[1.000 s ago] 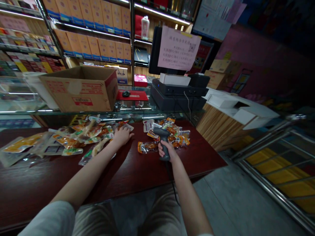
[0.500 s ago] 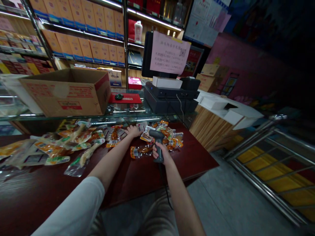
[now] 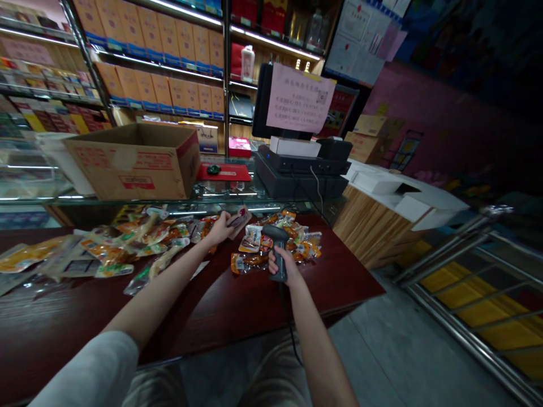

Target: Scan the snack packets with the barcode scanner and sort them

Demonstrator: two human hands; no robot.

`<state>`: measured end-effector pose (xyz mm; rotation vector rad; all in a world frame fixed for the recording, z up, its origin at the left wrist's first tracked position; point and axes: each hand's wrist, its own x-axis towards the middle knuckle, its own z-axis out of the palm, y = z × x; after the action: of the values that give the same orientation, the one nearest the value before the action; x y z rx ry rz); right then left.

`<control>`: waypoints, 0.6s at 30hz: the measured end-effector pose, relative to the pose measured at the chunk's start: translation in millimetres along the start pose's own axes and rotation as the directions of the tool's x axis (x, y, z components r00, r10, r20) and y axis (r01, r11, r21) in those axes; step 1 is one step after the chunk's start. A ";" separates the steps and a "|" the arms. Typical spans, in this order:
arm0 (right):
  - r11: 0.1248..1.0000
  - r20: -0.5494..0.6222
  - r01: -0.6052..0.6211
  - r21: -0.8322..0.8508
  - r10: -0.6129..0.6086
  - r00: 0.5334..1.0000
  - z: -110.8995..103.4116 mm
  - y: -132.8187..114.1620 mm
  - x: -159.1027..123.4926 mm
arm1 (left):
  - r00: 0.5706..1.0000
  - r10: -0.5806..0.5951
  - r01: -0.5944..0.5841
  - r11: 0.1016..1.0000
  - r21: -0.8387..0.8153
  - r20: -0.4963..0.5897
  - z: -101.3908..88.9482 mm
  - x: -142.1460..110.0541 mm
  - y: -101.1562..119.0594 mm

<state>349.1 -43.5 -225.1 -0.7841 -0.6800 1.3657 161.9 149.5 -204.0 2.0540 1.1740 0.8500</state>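
My left hand [image 3: 221,227] pinches a small grey snack packet [image 3: 240,221] with a dark red mark, raised just over the table [image 3: 237,299]. In my right hand [image 3: 285,264] is a dark grey barcode scanner [image 3: 277,249], its head tipped toward the left and its cable hanging down past the table edge. Behind and beside the scanner lies a pile of clear-and-orange snack packs [image 3: 305,246], with one long pack [image 3: 248,262] at its front left. A larger heap of vacuum-packed snacks [image 3: 146,234] spreads to the left of my left hand.
An opened cardboard box [image 3: 131,169] stands on the glass counter behind the table. Right of it are a red mat [image 3: 231,172] with a mouse, and a monitor [image 3: 263,102] covered by a pink notice. A metal railing [image 3: 458,316] runs along the right.
My left hand has moved right from the left heap to the packets near the scanner and lifted the grey packet. My right hand keeps holding the scanner. The view has shifted slightly.
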 end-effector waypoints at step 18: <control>0.993 0.123 -0.054 -0.101 0.066 0.990 7.3 1.4 -9.7 | 0.980 0.070 0.001 0.933 -0.360 0.184 -31.3 -55.2 8.7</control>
<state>341.5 -52.5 -221.8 -0.8054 -0.8332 1.4549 119.9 102.9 -191.0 1.8123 0.8102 0.7931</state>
